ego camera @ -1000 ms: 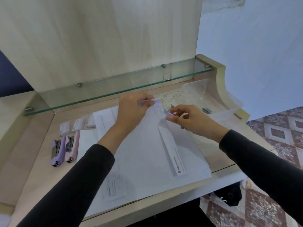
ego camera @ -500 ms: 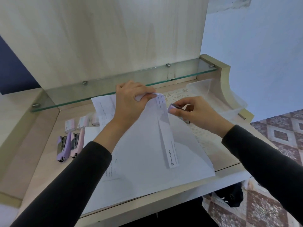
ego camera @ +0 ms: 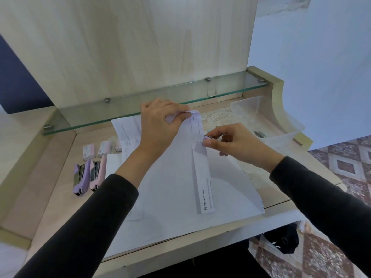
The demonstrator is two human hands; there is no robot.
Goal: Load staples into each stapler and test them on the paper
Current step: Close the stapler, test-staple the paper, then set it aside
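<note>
White paper (ego camera: 180,177) pinched by both hands hides the small stapler.

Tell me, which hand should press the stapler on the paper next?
The right hand, probably. It already holds a small stapler at the folded paper's edge, while the left hand pinches the paper's top to steady it.

Pale wood-grain desk (ego camera: 50,201) with a tall matching back panel (ego camera: 128,43) and a clear glass shelf (ego camera: 124,111), white wall (ego camera: 321,47) on the right, patterned maroon-and-grey tile floor (ego camera: 345,163).
</note>
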